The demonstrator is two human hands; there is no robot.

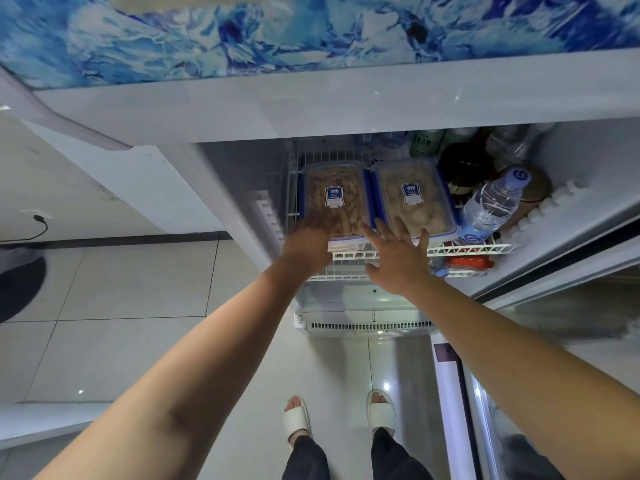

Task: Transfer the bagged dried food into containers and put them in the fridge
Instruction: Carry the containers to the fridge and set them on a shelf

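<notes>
Inside the white fridge (588, 161), two clear blue-clipped plastic containers (335, 199) of dried food are sitting side by side on the wire shelf (464, 250); the left hand (306, 242) is touching the left container's front edge, its fingers blurred, while the right hand (398, 261) is hovering spread and released.

Both arms outstretched; left hand (306, 242) blurred, right hand (398, 258) fingers spread.

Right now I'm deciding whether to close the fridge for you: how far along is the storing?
Nearly finished. Done: both clear containers sit side by side on the wire shelf, lids on, the left container holding stick-like dried food, the right container paler pieces. In hand: the left hand touches the left container's front edge; the right hand hovers open by the right one. Left: withdraw the hands and shut the door.
</notes>
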